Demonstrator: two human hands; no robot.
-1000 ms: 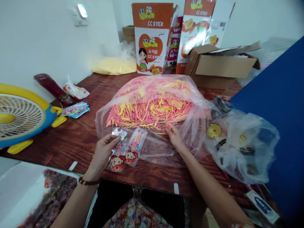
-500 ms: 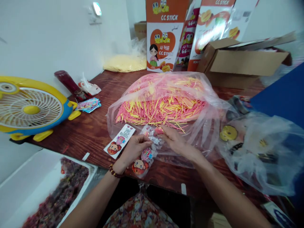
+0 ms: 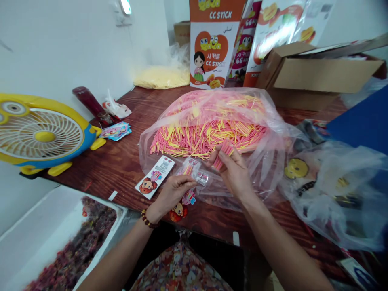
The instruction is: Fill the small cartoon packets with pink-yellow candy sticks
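Dark wooden table [image 3: 121, 161] bears a big clear bag [image 3: 273, 133] full of pink and yellow sticks. Far left of that bag, below the table edge, a white tub [image 3: 36, 214] holds dark red bits. At the bag's near edge the left hand [image 3: 172, 192] pinches a printed pouch [image 3: 190, 169] with a few sticks inside. Just right of it, the right hand [image 3: 235, 173] is closed on a bunch of pink sticks [image 3: 222, 153]. Right of the bag lies a smaller clear bag [image 3: 342, 194] of yellow-faced items.
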